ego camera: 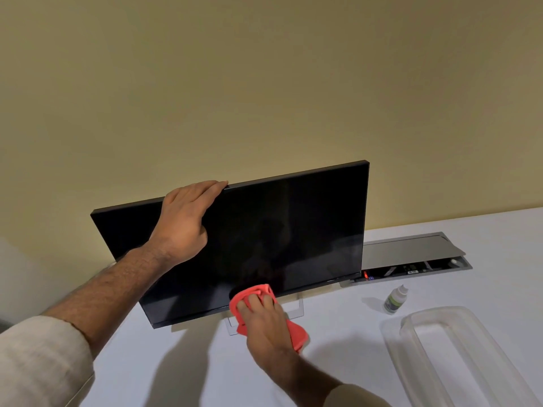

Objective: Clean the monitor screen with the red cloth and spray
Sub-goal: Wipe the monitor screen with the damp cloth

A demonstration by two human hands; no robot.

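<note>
Bare counter (pixel 176 371) lies open before the monitor (pixel 293 230), while to the right the spray bottle (pixel 393 299), a clear plastic tray (pixel 458 356) and the open cable hatch (pixel 411 259) behind them crowd the way.

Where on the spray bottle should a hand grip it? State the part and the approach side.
Judging by its pose, grip the spray bottle round its labelled body, from the right or above: it stands upright, apart from the clear tray, and its narrow white cap gives little hold.
</note>
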